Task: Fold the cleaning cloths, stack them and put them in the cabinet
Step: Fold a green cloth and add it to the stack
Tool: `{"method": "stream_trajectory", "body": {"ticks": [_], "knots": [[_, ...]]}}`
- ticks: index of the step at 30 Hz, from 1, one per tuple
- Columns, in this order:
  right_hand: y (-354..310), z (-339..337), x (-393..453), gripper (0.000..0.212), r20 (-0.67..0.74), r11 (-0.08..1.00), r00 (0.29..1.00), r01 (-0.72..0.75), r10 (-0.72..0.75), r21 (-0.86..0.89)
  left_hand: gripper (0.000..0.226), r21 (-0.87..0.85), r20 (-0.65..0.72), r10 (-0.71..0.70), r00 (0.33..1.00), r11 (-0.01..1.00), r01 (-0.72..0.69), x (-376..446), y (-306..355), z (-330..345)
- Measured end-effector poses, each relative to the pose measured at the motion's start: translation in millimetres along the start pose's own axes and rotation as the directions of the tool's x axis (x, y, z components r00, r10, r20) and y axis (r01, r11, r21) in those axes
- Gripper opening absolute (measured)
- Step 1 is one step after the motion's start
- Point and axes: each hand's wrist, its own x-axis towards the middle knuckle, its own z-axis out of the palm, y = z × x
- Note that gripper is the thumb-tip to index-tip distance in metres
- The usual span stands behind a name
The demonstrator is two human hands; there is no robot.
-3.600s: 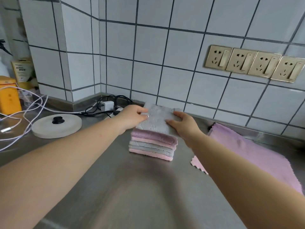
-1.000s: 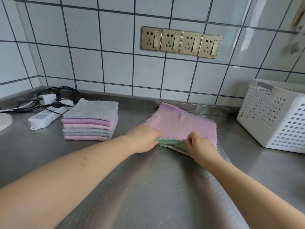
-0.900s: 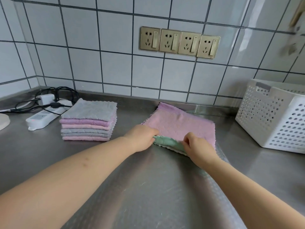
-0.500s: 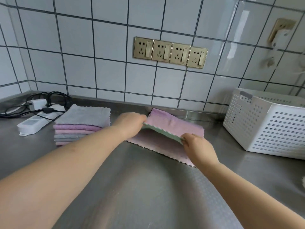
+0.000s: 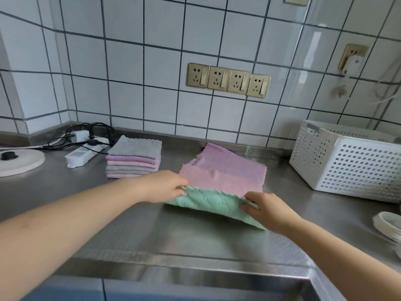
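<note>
A green cloth [image 5: 208, 202] lies on the steel counter [image 5: 173, 242], its far edge lifted. My left hand [image 5: 167, 185] pinches the far left corner and my right hand [image 5: 263, 206] pinches the far right corner. Behind it lie pink cloths [image 5: 225, 170], unfolded and overlapping. A stack of folded grey and pink cloths [image 5: 134, 159] sits to the left, apart from both hands.
A white perforated basket [image 5: 351, 161] stands at the right. White plates [image 5: 388, 227] sit at the right edge. A power strip [image 5: 81, 155] with black cables and a round white base [image 5: 19, 161] lie at the left. Wall sockets [image 5: 227, 80] are above.
Both hands drew the green cloth out from under the pink cloth and toward me. The pink cloth dropped back flat. The view shifted right and back.
</note>
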Motion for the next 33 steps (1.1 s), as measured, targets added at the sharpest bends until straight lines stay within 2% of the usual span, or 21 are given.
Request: {"method": "stream_trajectory", "body": {"ticks": [4,8,11,13,15,19,22,24,27,28,30,33], "knots": [[-5,0,-15,0.033,0.219,0.999,0.976,-0.006,-0.004,0.047,0.021,-0.110,0.158,-0.020,0.987,0.993,0.038,-28,9,10],[-8,1,-25,0.035,0.422,0.999,0.906,-0.036,0.024,0.019,0.021,-0.211,0.402,-0.051,0.914,0.966,0.147,-49,7,23],[-3,1,-29,0.027,0.513,0.996,0.856,-0.089,0.065,0.022,0.015,-0.308,0.442,-0.061,0.895,0.927,0.215,-59,4,26],[6,0,-29,0.025,0.474,0.951,0.869,-0.251,0.140,0.179,0.011,-0.413,0.402,-0.069,0.913,0.876,0.248,-64,-1,23],[14,-1,-28,0.025,0.395,0.847,0.885,-0.394,0.245,0.357,0.021,-0.570,0.369,-0.121,0.922,0.753,0.327,-67,-8,21],[25,3,-17,0.019,0.220,0.722,0.903,-0.427,0.369,0.544,0.030,-0.758,0.280,-0.273,0.921,0.526,0.386,-68,-15,23],[28,10,-10,0.018,0.236,0.606,0.894,-0.434,0.380,0.667,0.034,-0.833,0.215,-0.381,0.899,0.408,0.373,-62,-15,28],[28,14,-8,0.014,0.291,0.647,0.902,-0.431,0.317,0.629,0.036,-0.812,0.199,-0.411,0.889,0.439,0.385,-59,-18,32],[33,14,-8,0.012,0.315,0.907,0.934,-0.269,0.165,0.323,0.032,-0.776,0.213,-0.381,0.900,0.493,0.393,-62,-22,36],[35,13,-9,0.014,0.329,0.957,0.937,-0.196,0.119,0.212,0.030,-0.769,0.215,-0.358,0.909,0.511,0.383,-64,-23,37],[35,12,-11,0.014,0.373,0.988,0.925,-0.115,0.070,0.101,0.028,-0.753,0.213,-0.317,0.924,0.549,0.362,-68,-25,40],[33,9,-13,0.017,0.411,0.994,0.909,-0.100,0.072,0.046,0.027,-0.680,0.232,-0.293,0.927,0.633,0.370,-73,-24,39]]}}
